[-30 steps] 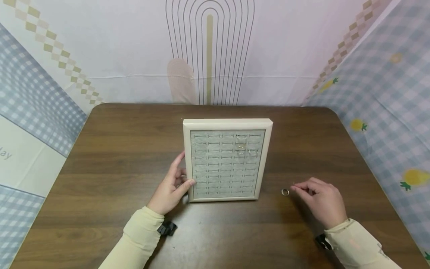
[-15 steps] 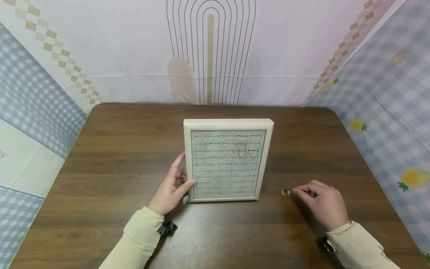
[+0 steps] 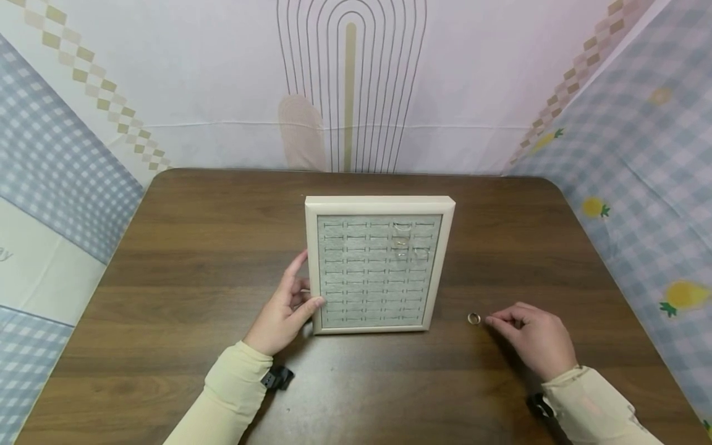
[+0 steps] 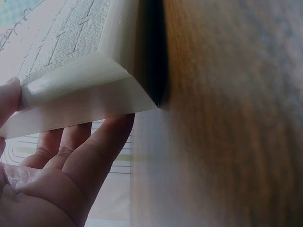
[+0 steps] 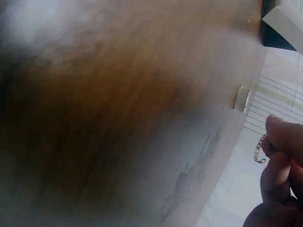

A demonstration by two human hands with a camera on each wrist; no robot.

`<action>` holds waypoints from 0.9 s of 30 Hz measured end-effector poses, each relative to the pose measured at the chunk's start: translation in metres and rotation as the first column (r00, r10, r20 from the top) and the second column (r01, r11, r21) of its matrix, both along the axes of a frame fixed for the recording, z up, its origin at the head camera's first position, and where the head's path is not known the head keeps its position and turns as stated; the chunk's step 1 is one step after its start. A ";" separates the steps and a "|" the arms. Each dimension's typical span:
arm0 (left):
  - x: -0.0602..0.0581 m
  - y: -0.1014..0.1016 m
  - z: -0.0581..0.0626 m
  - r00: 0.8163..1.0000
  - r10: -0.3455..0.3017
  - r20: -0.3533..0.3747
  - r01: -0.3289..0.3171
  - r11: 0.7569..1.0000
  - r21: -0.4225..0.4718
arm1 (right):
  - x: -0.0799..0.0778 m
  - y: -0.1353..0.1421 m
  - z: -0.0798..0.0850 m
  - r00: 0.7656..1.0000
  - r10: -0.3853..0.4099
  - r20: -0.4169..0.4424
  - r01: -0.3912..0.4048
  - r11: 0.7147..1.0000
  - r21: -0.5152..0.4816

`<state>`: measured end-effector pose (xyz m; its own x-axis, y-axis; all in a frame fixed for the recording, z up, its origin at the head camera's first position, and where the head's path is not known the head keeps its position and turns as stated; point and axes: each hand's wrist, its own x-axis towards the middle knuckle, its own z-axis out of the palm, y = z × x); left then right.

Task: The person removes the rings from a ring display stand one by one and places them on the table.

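A cream-framed ring display board (image 3: 372, 272) stands tilted back on the table, its grey padded face lined with rows of slots. Several rings (image 3: 400, 241) sit in the slots at its upper right. My left hand (image 3: 280, 318) grips the frame's left side, thumb on the front and fingers behind, as the left wrist view also shows. My right hand (image 3: 536, 340) is low over the table at the right. Between its thumb and finger it pinches a thin, beaded open ring (image 5: 259, 150), partly hidden by the fingertips. Just left of those fingertips a wider metal ring (image 3: 473, 319) lies on the table.
The brown wood-grain table (image 3: 194, 278) has rounded far corners. A white patterned cloth (image 3: 222, 80) hangs behind it, with checked cloth (image 3: 639, 204) at the right side and more at the left. Dark wrist devices (image 3: 276, 377) are worn at both cuffs.
My right hand has shifted slightly right and down, away from the ring on the table. My left hand keeps its grip on the display board.
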<state>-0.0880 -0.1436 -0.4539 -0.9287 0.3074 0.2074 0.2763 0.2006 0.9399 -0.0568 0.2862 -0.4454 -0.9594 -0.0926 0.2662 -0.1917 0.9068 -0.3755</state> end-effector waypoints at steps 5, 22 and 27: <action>0.000 0.000 -0.001 1.000 0.000 0.006 0.000 1.000 -0.009 | -0.001 0.002 0.000 0.998 -0.004 0.067 0.004 1.000 0.005; 0.001 -0.001 0.002 1.000 -0.005 0.006 0.005 1.000 -0.018 | -0.008 0.007 0.003 0.951 -0.020 0.310 0.013 1.000 0.024; 0.000 -0.002 0.002 1.000 -0.004 0.013 0.004 1.000 -0.025 | -0.012 0.009 0.004 0.946 -0.022 0.323 0.012 0.999 0.036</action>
